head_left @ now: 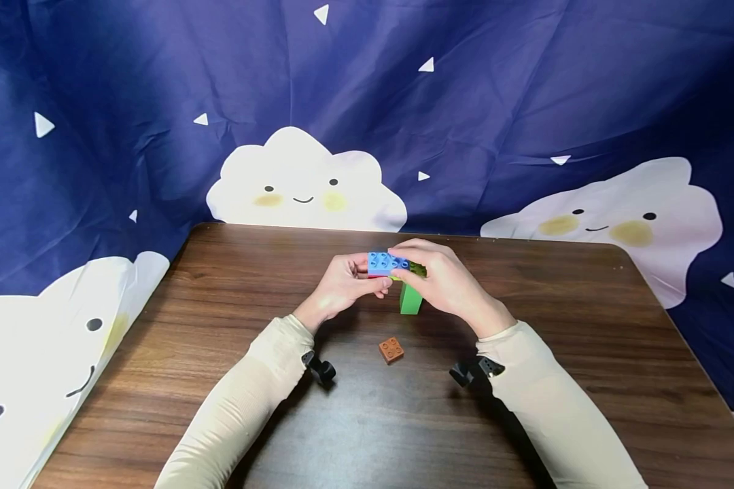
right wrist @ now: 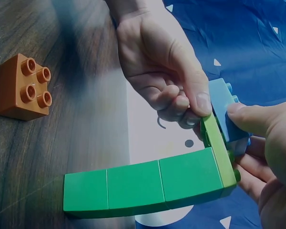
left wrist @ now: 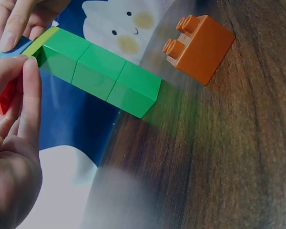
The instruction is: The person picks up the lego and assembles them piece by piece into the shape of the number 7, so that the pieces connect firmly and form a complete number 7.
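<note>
Over the table, both hands hold one assembly of toy building bricks. A column of green bricks (right wrist: 136, 186) hangs below a thin lime-green brick (right wrist: 219, 152), and a blue brick (head_left: 379, 262) is on the upper side, slightly tilted in the right wrist view. My left hand (head_left: 344, 280) pinches the lime-green brick's end between thumb and fingers. My right hand (head_left: 445, 273) grips the blue brick from the other side, its thumb on it. Part of a red brick (left wrist: 7, 97) shows behind the left fingers; how it attaches is hidden.
On the brown wooden table (head_left: 220, 380), a loose orange-brown brick (head_left: 391, 350) lies studs up, nearer than the hands. Behind the table hangs a dark blue cloth (head_left: 477, 102) with white clouds. A small black device (head_left: 320, 370) sits on each wrist.
</note>
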`<state>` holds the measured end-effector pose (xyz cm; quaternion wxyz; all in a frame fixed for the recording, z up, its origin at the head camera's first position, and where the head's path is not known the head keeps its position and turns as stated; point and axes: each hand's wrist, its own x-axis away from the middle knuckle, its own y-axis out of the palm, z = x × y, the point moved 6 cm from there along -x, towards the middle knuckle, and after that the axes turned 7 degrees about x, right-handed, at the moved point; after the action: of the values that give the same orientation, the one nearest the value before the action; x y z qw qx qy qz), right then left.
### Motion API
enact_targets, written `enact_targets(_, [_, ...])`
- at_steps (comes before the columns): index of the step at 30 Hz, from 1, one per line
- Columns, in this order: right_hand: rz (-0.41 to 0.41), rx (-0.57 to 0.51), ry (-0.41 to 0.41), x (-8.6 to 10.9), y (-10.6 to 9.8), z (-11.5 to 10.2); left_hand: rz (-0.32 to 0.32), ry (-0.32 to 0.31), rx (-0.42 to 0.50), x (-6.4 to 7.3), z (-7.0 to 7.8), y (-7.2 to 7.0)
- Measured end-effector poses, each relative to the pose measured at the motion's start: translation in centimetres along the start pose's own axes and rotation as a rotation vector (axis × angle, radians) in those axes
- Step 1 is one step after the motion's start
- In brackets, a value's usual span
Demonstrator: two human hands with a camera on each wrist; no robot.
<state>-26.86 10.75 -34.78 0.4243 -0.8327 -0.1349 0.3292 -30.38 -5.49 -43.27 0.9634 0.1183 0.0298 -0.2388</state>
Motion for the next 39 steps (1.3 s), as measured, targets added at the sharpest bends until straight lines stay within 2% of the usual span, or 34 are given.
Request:
enact_targets(16, [-0.003, 0.009, 0.014, 0.34, 0.09, 0.18, 0.026, 0.015, 0.087, 0.04, -0.22, 0.38])
enact_targets(32, [0.013, 0.017, -0.017, 0.68, 0.38, 0.17, 0.038, -0.029, 0.078, -0.04, 0.30, 0.41])
enact_targets(39, [0.017, 0.019, -0.008, 0.91, 0.46, 0.26, 0.046, -0.014, 0.104, 0.01, 0.23, 0.65])
